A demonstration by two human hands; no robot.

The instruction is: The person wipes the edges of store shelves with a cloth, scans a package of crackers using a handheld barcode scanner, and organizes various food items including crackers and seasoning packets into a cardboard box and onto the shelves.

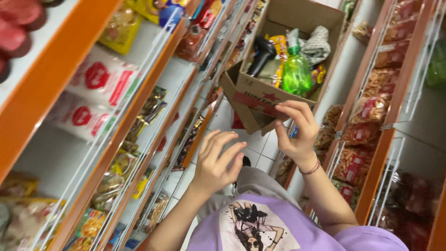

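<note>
My right hand [296,130] is raised with its fingers curled at the lower edge of a brown cardboard box [260,100], touching or just under a flap. My left hand [217,160] hovers below and to the left, fingers apart, holding nothing. The open box holds a green spray bottle [296,72], a black handheld scanner [260,55], a grey cloth [318,44] and yellow snack packets [278,46]. I wear a purple printed shirt [260,227] and a bracelet on the right wrist.
Orange-edged shelves with wire fronts [139,116] run along the left, stocked with snack and red-and-white packets [100,79]. A rack on the right [371,121] carries bagged snacks. White floor tiles [260,148] show in the narrow aisle between.
</note>
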